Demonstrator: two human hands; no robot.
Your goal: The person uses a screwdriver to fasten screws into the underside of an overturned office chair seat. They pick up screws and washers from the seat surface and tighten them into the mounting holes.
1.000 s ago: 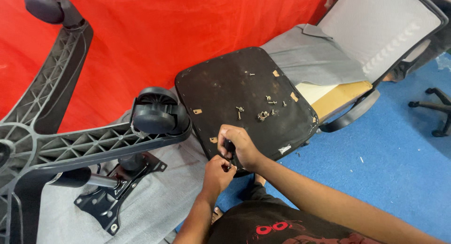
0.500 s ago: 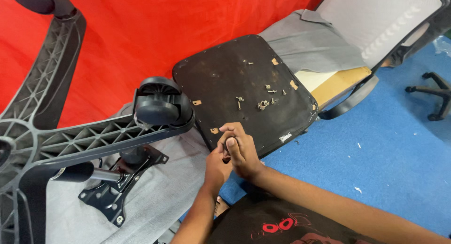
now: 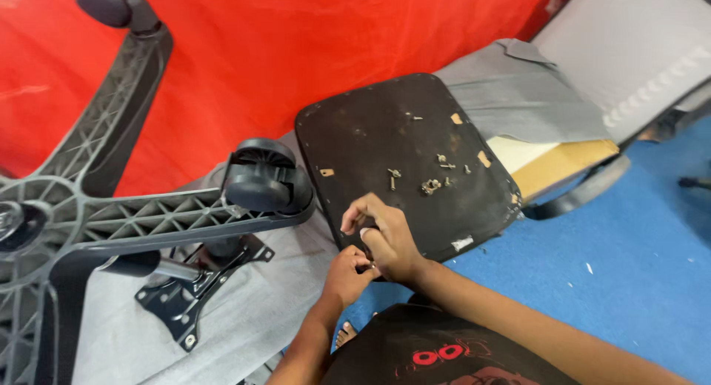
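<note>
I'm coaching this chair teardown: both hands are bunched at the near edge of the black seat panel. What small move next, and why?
Probably part the hands slightly so whatever they pinch shows; it is hidden between the fingers. Loose screws lie just beyond on the black panel.

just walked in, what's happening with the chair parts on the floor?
A person has both hands together at the near edge of a black seat board. The left hand and right hand meet over something small that I cannot make out. Loose screws lie on the board. An upturned wheeled chair base and its metal mounting plate rest on grey fabric beside it.
</note>
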